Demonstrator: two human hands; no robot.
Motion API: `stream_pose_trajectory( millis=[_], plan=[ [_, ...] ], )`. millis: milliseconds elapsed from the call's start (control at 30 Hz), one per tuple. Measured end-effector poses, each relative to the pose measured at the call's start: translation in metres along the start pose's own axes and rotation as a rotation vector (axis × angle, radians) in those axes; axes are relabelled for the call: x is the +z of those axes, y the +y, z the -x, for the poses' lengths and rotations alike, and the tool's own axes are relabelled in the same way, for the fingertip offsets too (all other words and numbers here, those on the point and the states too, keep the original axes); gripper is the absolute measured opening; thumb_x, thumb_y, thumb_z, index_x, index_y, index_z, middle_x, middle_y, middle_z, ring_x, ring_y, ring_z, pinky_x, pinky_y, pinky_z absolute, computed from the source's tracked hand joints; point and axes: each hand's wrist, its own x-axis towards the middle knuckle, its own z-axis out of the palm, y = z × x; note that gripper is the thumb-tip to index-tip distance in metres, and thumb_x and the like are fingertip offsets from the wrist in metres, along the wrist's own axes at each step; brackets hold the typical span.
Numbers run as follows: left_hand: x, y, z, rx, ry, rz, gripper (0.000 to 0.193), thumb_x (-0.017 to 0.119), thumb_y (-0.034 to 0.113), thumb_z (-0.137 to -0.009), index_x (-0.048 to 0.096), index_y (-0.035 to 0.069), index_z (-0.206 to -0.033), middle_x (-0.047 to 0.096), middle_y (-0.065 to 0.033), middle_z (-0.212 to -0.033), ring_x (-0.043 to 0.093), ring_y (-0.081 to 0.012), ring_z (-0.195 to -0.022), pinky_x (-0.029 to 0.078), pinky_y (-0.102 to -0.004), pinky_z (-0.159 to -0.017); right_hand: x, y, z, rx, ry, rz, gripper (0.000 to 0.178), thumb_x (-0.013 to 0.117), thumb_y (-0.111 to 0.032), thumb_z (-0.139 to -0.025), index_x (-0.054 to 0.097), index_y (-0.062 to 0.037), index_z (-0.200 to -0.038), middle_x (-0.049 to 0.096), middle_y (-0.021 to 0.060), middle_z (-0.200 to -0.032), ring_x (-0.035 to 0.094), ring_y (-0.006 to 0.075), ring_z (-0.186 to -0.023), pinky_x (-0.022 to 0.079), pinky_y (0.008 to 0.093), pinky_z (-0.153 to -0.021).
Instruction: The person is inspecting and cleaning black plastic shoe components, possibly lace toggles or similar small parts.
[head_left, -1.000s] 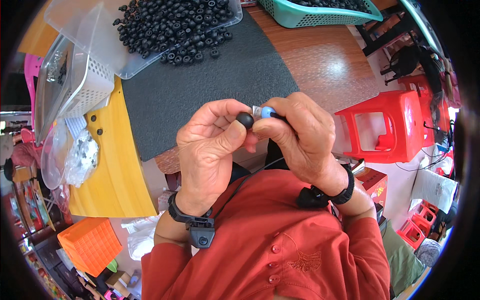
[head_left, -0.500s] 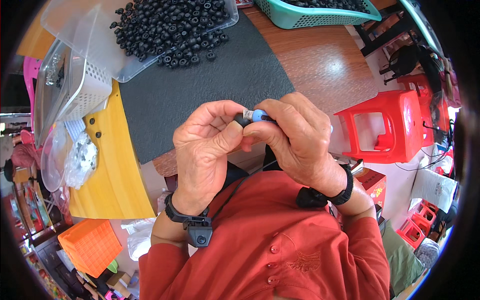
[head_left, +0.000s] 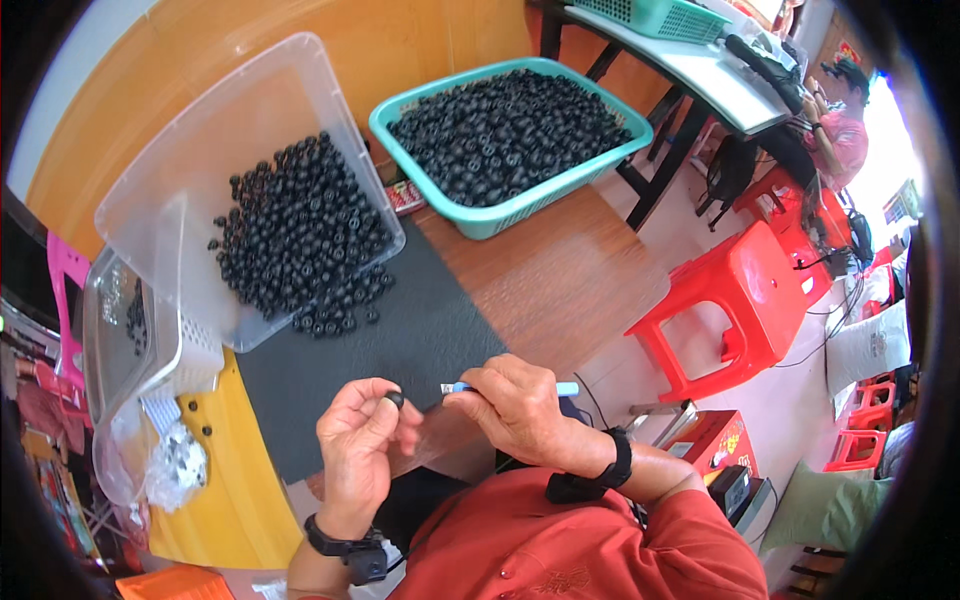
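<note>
Apart now, the left hand [head_left: 360, 430] and the right hand [head_left: 515, 408] no longer meet as they did half a second ago: the blue tool [head_left: 567, 389] has come away from the small black piece [head_left: 395, 398], and the view has shifted so that the teal basket [head_left: 480, 222] shows whole. Thumb and forefinger of the left grip are pinched on the black piece, with the other fingers loosely curled. The right grip is closed around the blue tool, its pale tip pointing left toward the piece across a gap; the tip is too small to make out. Both are held above the near part of a dark mat [head_left: 430, 315] on the wooden table [head_left: 570, 290]. Farther back, a clear bin [head_left: 190, 140] lies tipped with a heap of black pieces [head_left: 300, 230] spilling over its lip onto the mat. Beside it, the teal basket is filled with similar pieces. At the left stand a white basket [head_left: 200, 352] and a yellow table [head_left: 245, 500] bearing a plastic bag [head_left: 177, 468]. Red stools [head_left: 765, 295] stand at the right, and a person in pink [head_left: 848, 145] sits beyond.
</note>
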Motion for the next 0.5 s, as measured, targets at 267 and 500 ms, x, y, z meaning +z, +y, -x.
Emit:
stream_pose_trajectory(
  millis=[267, 500],
  plan=[
    [0.079, 0.05, -0.094, -0.065, -0.316, -0.261, 0.02, 0.059, 0.013, -0.088, 0.057, -0.001, -0.103, 0.062, -0.0107, -0.078, 0.055, -0.0119, -0.054, 0.045, -0.0255, -0.049, -0.008, 0.021, 0.008, 0.112, -0.009, 0.086, 0.019, 0.074, -0.017, -0.075, 0.063, -0.0022, -0.079, 0.057, 0.0122, -0.066, 0.057, 0.0292, -0.059, 0.045, 0.0387, -0.052],
    [0.177, 0.11, -0.2, 0.222, -0.268, -0.375, 0.033, 0.057, 0.01, -0.087, 0.048, -0.012, -0.111, 0.059, -0.0184, -0.095, 0.063, -0.0236, -0.081, 0.053, -0.0329, -0.065, -0.011, 0.015, 0.012, 0.11, -0.005, 0.023, 0.019, 0.072, -0.019, -0.077, 0.062, -0.002, -0.076, 0.056, 0.0127, -0.064, 0.057, 0.0308, -0.06, 0.046, 0.0405, -0.051]
  ],
)
